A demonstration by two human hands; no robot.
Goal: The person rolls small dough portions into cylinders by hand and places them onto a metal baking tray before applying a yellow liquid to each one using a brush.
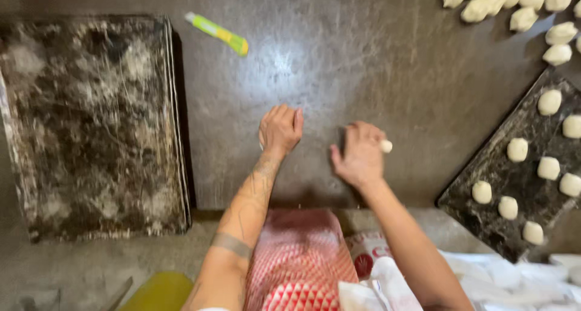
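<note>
My left hand lies palm down on the dark metal worktop, cupped as if over something, but what is under it is hidden. My right hand is palm down beside it, curled over a small white dough piece that peeks out at its right side. The two hands are a short gap apart near the table's front edge.
A large empty, flour-stained baking tray lies at the left. At the right a dark tray holds several round dough balls. Several loose dough pieces are piled at the top right. A green-yellow tool lies at the back.
</note>
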